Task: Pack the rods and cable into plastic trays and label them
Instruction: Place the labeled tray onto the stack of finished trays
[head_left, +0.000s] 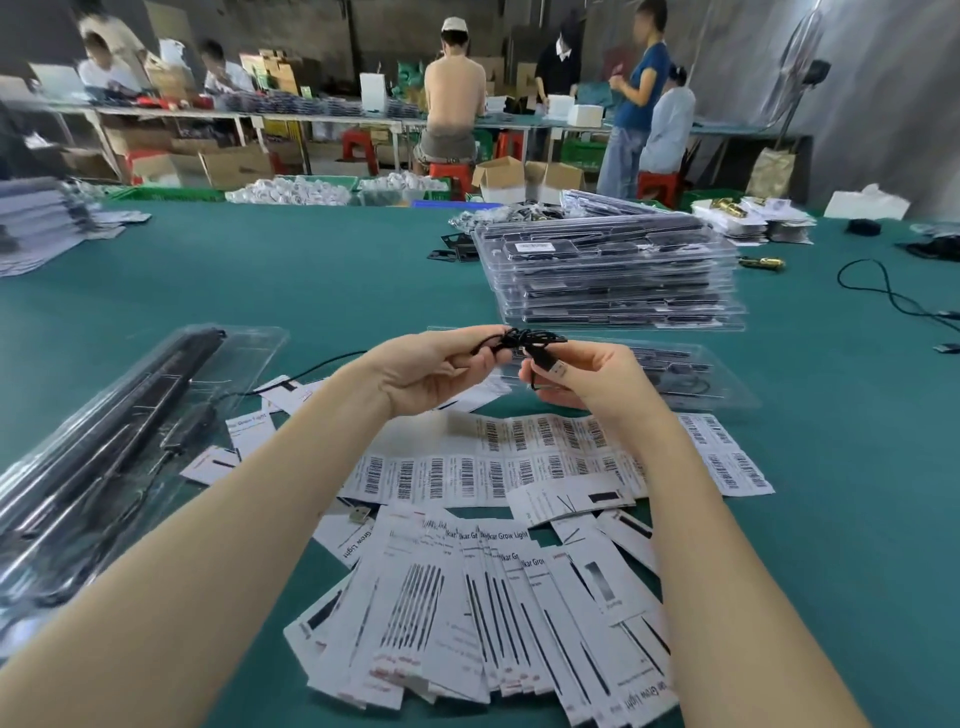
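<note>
I have both hands raised over the green table (363, 270), working one small bundle of black cable (524, 338) between them. My left hand (426, 371) has its fingers curled round the left side of the coil, and my right hand (582, 376) pinches the other side, with the cable's silver plug (557, 370) lying against the thumb. Just behind my right hand lies a clear tray (701, 379) with dark parts in it, and behind that a tall stack (613, 275) of filled trays. At my left a tray (104, 441) lies open, with black rods (156, 384) running along its length. Below my hands a sheet of barcode labels (519, 462) is spread flat, and nearer me a fanned heap of printed cards (493, 608) overlaps it. A loose black cord (893, 291) loops on the table at far right, well apart from my hands. At the far left edge stands another pile (36, 223), which I cannot make out clearly. Behind the table, several people stand or sit at a long bench (311, 117) among cardboard boxes (234, 166).
</note>
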